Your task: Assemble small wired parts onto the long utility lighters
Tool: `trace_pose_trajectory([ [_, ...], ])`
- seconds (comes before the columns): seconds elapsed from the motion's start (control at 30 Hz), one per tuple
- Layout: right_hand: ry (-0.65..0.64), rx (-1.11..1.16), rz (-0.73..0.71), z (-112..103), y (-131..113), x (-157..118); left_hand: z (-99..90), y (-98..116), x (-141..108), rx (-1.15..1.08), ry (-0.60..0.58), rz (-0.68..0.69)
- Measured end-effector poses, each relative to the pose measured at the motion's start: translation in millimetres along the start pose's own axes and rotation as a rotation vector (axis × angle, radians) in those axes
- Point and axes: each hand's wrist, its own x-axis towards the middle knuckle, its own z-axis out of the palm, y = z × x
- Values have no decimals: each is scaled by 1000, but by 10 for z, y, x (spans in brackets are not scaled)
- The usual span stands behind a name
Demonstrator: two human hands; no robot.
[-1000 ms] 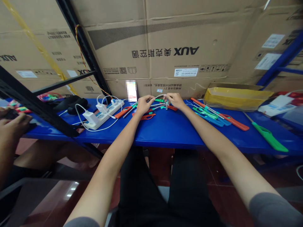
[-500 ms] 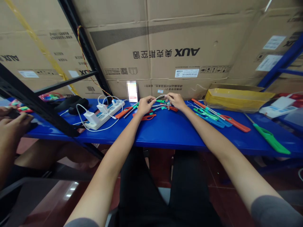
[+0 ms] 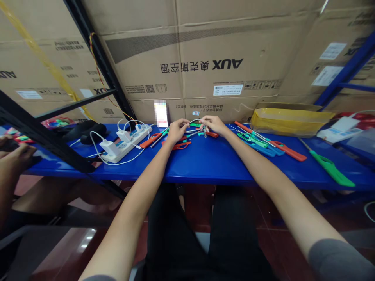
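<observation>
Currently, just above the frame's centre, your left hand [image 3: 176,131] and right hand [image 3: 215,124] both pinch a thin pale wire [image 3: 195,120]; its long axis arches sideways between those grips, over the blue counter [image 3: 205,166], neither hand being nearer.

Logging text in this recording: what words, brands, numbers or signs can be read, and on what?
"AUX 奥克斯空调": middle box, upside down.
"师傅您辛苦了! 请在搬运时对我温柔些,谢谢您!": middle box, probable reading.
"AUX": left box, upside down.
White label: perhaps "25"; rest too small.
Phone, small sticker, other print: unreadable.
</observation>
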Motion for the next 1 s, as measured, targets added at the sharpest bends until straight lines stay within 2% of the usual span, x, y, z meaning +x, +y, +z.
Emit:
trace_pose_trajectory([
  [0.23,63,27,28,-23,31,38,-29,4,-7,57,47,-25],
  [0.57,115,-260,-49,-92,-28,63,-52,75,-6,50,98,7],
  [0.77,161,-351,-114,-65,-127,50,-54,61,16,49,111,1],
  [0.87,200,-389,-157,-36,-187,33,-47,60,6,13,88,-14],
  [1.0,190,-381,-184,-15,-239,6,-27,72,-20,-49,-3,-29],
])
